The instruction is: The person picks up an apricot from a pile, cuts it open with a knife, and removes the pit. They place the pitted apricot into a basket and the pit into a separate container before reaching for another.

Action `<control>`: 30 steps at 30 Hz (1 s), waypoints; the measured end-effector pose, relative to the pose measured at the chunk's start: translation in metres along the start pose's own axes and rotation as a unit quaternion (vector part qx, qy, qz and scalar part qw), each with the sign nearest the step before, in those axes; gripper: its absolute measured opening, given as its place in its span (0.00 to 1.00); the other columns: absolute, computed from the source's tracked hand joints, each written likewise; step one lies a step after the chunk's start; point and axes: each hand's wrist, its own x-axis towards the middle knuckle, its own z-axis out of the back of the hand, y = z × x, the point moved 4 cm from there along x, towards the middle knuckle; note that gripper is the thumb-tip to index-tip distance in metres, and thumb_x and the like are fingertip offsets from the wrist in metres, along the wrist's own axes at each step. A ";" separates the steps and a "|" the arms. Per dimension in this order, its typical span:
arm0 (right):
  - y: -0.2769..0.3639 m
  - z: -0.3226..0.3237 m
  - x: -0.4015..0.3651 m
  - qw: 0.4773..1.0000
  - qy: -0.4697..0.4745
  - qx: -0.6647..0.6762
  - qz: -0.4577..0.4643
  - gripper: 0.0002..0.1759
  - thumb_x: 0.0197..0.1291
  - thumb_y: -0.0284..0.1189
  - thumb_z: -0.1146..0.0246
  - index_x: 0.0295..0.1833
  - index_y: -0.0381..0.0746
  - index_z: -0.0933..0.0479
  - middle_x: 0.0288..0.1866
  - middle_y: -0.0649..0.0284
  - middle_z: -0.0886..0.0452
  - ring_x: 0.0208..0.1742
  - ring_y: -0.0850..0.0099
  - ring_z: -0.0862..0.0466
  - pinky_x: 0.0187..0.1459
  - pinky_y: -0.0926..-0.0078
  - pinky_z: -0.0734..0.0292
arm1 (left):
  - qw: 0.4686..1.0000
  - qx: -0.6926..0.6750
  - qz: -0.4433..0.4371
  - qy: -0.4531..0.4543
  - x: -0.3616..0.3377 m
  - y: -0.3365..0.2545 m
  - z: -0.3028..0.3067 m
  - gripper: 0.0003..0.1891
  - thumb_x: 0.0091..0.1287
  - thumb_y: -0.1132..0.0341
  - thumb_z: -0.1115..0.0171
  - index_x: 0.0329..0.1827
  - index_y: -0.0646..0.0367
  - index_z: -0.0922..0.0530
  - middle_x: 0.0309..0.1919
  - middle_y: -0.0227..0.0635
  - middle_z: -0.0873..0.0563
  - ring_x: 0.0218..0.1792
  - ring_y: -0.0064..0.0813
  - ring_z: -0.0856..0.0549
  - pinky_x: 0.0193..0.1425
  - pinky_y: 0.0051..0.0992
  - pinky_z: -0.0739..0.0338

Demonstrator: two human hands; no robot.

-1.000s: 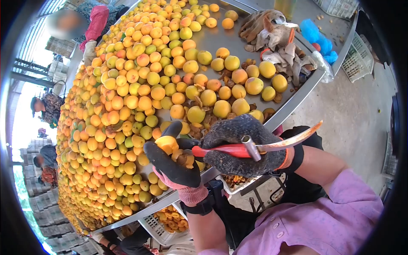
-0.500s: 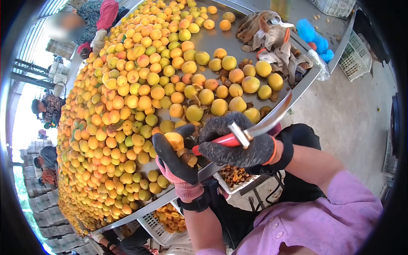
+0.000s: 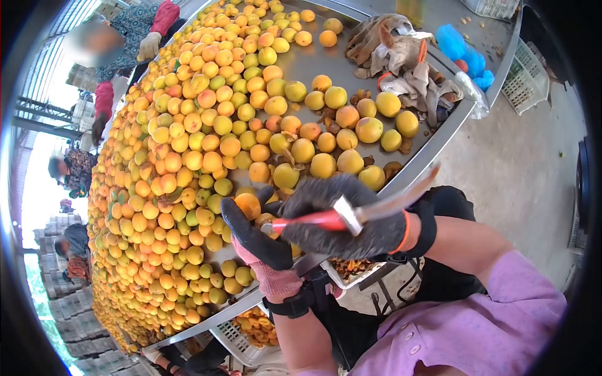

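My left hand (image 3: 258, 241), in a dark-coated glove with a pink cuff, is closed round an apricot (image 3: 248, 205) at the table's near edge. A paler piece lies below that fruit, partly hidden by my fingers. My right hand (image 3: 342, 216), in a dark glove, grips a red-handled knife (image 3: 318, 220). The knife's curved blade points up and right, away from the fruit; the handle's end, with a small metal tip, meets the fruit in my left hand. Many loose apricots (image 3: 188, 138) are heaped just beyond both hands.
The metal table's edge (image 3: 433, 150) runs between me and the heap. Crumpled cloths (image 3: 392, 53) and a blue plastic bag (image 3: 461, 50) lie at the right. Below stand a container of brown scraps (image 3: 351, 268) and a crate of apricot pieces (image 3: 241, 341). Co-workers sit along the left.
My right hand has shifted left with the knife, closer to my left hand. A brown scrap at my left fingers is out of sight; the fruit there looks rounder. A co-worker's gloved hand has moved.
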 end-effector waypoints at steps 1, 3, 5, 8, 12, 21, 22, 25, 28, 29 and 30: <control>-0.002 -0.003 0.000 0.997 0.034 -0.055 0.038 0.11 0.56 0.27 0.35 0.44 0.35 0.24 0.33 0.62 0.20 0.32 0.71 0.18 0.32 0.74 0.25 | 0.998 -0.051 0.031 -0.022 0.005 0.007 0.007 0.35 0.62 0.66 0.37 0.69 0.64 0.45 0.47 0.47 0.20 0.39 0.30 0.17 0.41 0.27 0.23; 0.000 -0.013 -0.003 0.970 0.065 -0.210 0.102 0.16 0.51 0.27 0.35 0.47 0.36 0.25 0.34 0.59 0.21 0.32 0.62 0.18 0.31 0.70 0.24 | 0.950 0.298 -0.091 -0.028 -0.004 0.002 0.005 0.32 0.67 0.41 0.53 0.48 0.70 0.27 0.36 0.39 0.19 0.36 0.29 0.17 0.39 0.31 0.19; 0.000 -0.019 -0.009 0.943 0.101 -0.289 0.131 0.17 0.50 0.28 0.35 0.47 0.37 0.25 0.33 0.60 0.21 0.31 0.61 0.19 0.30 0.68 0.25 | 0.989 0.138 -0.027 -0.050 -0.009 -0.001 0.000 0.32 0.68 0.42 0.54 0.48 0.70 0.26 0.34 0.39 0.19 0.35 0.28 0.18 0.37 0.29 0.20; -0.012 -0.030 -0.015 0.893 0.146 -0.402 0.139 0.21 0.47 0.32 0.38 0.50 0.38 0.27 0.31 0.62 0.23 0.29 0.63 0.19 0.27 0.67 0.26 | 0.969 0.225 -0.081 -0.067 -0.003 0.001 0.014 0.31 0.68 0.42 0.54 0.49 0.68 0.26 0.33 0.39 0.18 0.34 0.27 0.19 0.35 0.26 0.22; -0.010 -0.008 -0.002 0.959 -0.017 -0.238 0.150 0.11 0.52 0.30 0.37 0.40 0.38 0.28 0.29 0.61 0.24 0.26 0.65 0.22 0.24 0.71 0.28 | 0.986 0.130 -0.025 -0.101 -0.013 -0.029 -0.006 0.31 0.68 0.42 0.53 0.55 0.65 0.30 0.39 0.41 0.18 0.34 0.26 0.19 0.34 0.25 0.24; 0.000 0.042 0.011 0.971 -0.154 -0.153 0.097 0.21 0.49 0.41 0.29 0.25 0.36 0.29 0.19 0.60 0.27 0.23 0.65 0.24 0.25 0.71 0.31 | 0.952 0.257 -0.021 -0.165 -0.078 -0.106 0.058 0.30 0.68 0.43 0.53 0.40 0.69 0.23 0.20 0.37 0.22 0.19 0.29 0.20 0.24 0.24 0.27; -0.002 0.044 0.013 0.959 -0.171 -0.167 0.149 0.21 0.49 0.41 0.28 0.26 0.36 0.28 0.19 0.60 0.26 0.22 0.67 0.23 0.24 0.72 0.30 | 0.932 0.327 -0.051 -0.148 -0.088 -0.114 0.084 0.28 0.68 0.44 0.52 0.39 0.68 0.24 0.21 0.38 0.21 0.19 0.30 0.20 0.24 0.24 0.27; 0.006 0.052 0.005 0.933 -0.184 -0.264 0.160 0.19 0.50 0.41 0.29 0.28 0.36 0.27 0.16 0.60 0.28 0.17 0.65 0.26 0.22 0.72 0.31 | 0.913 0.351 0.066 -0.197 -0.119 -0.129 0.175 0.27 0.66 0.46 0.47 0.48 0.67 0.26 0.25 0.42 0.19 0.24 0.35 0.17 0.27 0.27 0.24; 0.019 0.051 0.000 0.917 -0.191 -0.296 0.186 0.19 0.50 0.41 0.29 0.27 0.37 0.27 0.16 0.58 0.28 0.17 0.62 0.26 0.21 0.70 0.32 | 0.465 0.829 -0.053 -0.306 -0.134 -0.136 0.202 0.31 0.60 0.54 0.37 0.61 0.67 0.33 0.52 0.52 0.25 0.54 0.46 0.24 0.56 0.37 0.27; 0.024 0.050 -0.002 0.904 -0.179 -0.343 0.182 0.19 0.50 0.41 0.29 0.30 0.38 0.27 0.18 0.57 0.27 0.20 0.59 0.24 0.21 0.68 0.33 | 0.385 0.855 -0.098 -0.333 -0.138 -0.136 0.161 0.31 0.57 0.56 0.35 0.60 0.65 0.32 0.56 0.49 0.27 0.58 0.46 0.27 0.61 0.37 0.32; 0.024 0.051 -0.002 0.901 -0.183 -0.349 0.183 0.19 0.50 0.41 0.29 0.30 0.38 0.27 0.18 0.57 0.27 0.20 0.59 0.24 0.21 0.68 0.33 | 0.390 0.854 -0.102 -0.329 -0.126 -0.133 0.146 0.31 0.57 0.56 0.35 0.60 0.65 0.32 0.56 0.49 0.27 0.58 0.46 0.27 0.61 0.37 0.32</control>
